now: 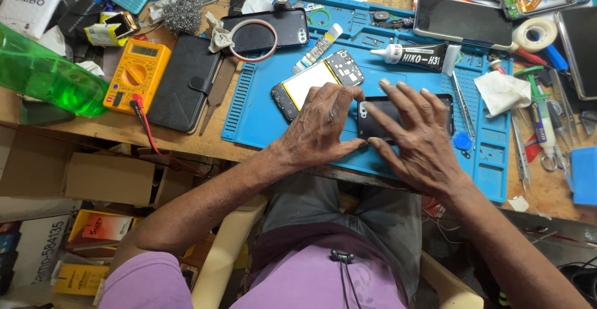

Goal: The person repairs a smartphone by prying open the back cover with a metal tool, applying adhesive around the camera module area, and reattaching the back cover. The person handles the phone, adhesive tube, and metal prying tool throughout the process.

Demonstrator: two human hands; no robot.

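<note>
Blue silicone, ribbed along its edges, makes up the work mat that lies under both hands on the wooden bench. On it, beneath the fingers, lies a dark phone, flat, with most of its face covered. The left hand rests palm down with its fingers curled and pressing on the phone's near end, thumb stretched along the lower edge. The right hand lies flat, fingers spread wide and open across the phone's face, gripping nothing; its thumb tip meets the left thumb at the lower edge.

Just beyond the left fingertips sits an opened phone body with its yellowish battery and circuit board showing. Beyond the right fingertips lies a white glue tube with a black nozzle end. Beside the right little finger stand thin metal tweezers, and just below them a small blue pick. Well away from the left hand, off the mat, are a black wallet case and a yellow multimeter.
</note>
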